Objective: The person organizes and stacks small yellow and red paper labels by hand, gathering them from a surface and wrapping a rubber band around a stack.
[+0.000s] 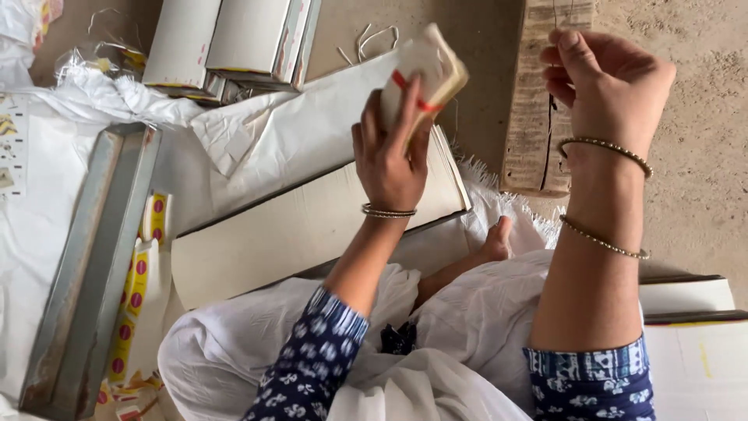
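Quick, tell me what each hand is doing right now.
Left hand: closed around a small stack of cards bound with a red band.
Right hand: fingers pinched on a thin thread.

Navy sleeves [312, 366] with white floral print — thin metal bangles [387, 210] on both wrists, white garment [475, 320] below.

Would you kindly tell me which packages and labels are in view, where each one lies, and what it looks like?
Cream paper bundle with red band: held up in the left hand.
Pale flat cardboard cartons: top centre, long, red-and-yellow edges.
Yellow label strips with red dots: lower left, beside a grey metal tray.
White cartons with dark edges: right edge.
Right hand: pinches a thin thread.
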